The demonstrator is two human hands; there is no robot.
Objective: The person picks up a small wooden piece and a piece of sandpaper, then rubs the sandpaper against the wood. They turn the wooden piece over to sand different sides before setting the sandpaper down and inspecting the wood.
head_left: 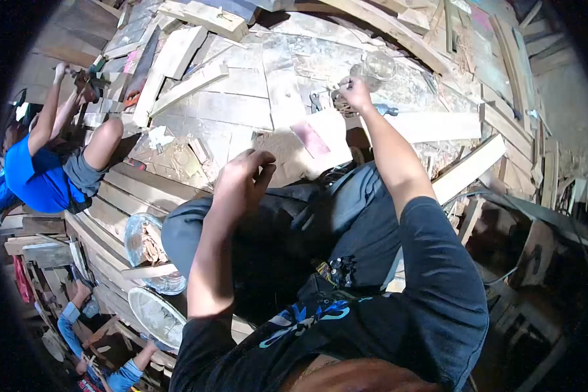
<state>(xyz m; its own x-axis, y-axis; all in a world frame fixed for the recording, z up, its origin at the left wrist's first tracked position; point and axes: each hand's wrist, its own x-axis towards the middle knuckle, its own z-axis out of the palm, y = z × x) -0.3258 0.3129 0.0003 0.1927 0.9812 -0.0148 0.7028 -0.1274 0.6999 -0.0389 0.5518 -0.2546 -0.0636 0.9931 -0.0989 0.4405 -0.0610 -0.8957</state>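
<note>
Right hand (356,91) fingers pinch a small item (340,99), unidentifiable, beside the glass jar (380,64) near the plank floor's (242,108) far edge, left hand (242,178) fingers curled together above the knee; probably best to grip steadily, clear of the jar.

Rough, dusty bare-wood planks (242,108); clear, glossy jar (379,65); matt, creased dark cloth trousers (346,209).

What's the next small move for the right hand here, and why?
Probably draw the right hand back toward the lap: it is stretched out beside the clear jar on the wooden boards, fingers bunched, while the left hand hangs curled there.
</note>
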